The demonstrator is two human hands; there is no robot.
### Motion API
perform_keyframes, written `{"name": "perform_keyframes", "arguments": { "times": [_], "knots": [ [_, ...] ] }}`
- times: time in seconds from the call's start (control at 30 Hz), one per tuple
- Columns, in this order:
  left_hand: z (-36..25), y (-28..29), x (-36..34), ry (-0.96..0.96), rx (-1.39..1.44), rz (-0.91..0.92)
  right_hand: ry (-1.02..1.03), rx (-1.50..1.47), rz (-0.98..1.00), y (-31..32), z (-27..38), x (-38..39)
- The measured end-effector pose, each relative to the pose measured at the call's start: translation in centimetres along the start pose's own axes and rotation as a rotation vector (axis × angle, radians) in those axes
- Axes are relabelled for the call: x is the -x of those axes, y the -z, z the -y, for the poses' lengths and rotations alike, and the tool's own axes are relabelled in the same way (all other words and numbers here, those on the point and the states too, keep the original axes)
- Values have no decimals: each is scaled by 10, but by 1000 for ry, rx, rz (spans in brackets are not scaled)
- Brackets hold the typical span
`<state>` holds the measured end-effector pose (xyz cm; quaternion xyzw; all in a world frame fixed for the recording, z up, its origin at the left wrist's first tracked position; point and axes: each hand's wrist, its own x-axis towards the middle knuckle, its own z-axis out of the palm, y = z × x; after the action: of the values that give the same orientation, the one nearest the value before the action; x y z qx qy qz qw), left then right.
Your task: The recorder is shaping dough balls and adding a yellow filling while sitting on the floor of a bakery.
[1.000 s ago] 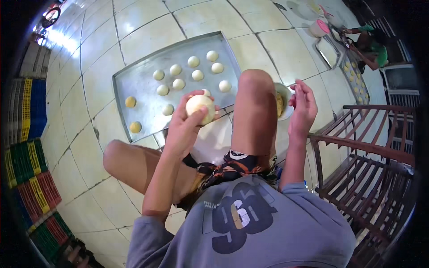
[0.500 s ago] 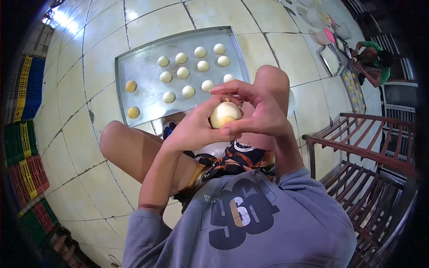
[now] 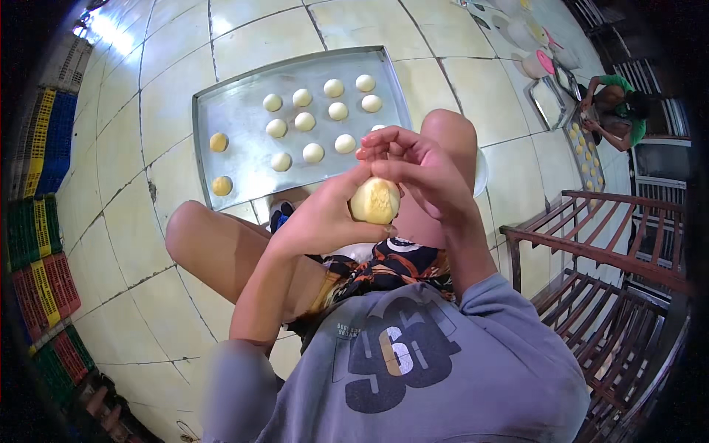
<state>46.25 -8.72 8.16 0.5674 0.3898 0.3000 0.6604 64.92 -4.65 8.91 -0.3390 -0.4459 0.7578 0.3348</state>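
A dough ball (image 3: 374,204) with a rough yellowish patch facing up sits between my hands above my lap. My left hand (image 3: 325,218) is closed round it from the left, thumb along its lower side. My right hand (image 3: 417,173) is curled over it from the right, thumb at the top of the ball and fingertips raised beyond it. A large metal tray (image 3: 229,114) lies on the floor in front of my knees, with several white dough balls (image 3: 303,120) and two yellower ones (image 3: 221,185) on it. A pale bowl (image 3: 480,175) is mostly hidden behind my right knee.
Stacked plastic crates (image 3: 44,280) line the left side. A wooden slatted rack (image 3: 591,244) stands at my right. Farther right, a co-worker (image 3: 617,111) in green squats beside a tray of yellow pieces (image 3: 587,168), another metal tray (image 3: 548,102) and a pink-lidded container (image 3: 538,66).
My right hand has come leftward from beside the bowl onto the ball held in my left hand. The ball has turned, bringing its rough yellowish patch up, and my right thumb has moved higher.
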Motion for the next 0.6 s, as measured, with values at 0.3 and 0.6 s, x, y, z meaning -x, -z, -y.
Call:
{"name": "perform_keyframes", "arguments": {
  "times": [0.3,0.6],
  "knots": [
    [0,-6,-7,15,24,4,3,8,-204,3,-1,8],
    [12,-14,-17,-102,149,12,46,63,-95,7,-3,17]
  ]
}}
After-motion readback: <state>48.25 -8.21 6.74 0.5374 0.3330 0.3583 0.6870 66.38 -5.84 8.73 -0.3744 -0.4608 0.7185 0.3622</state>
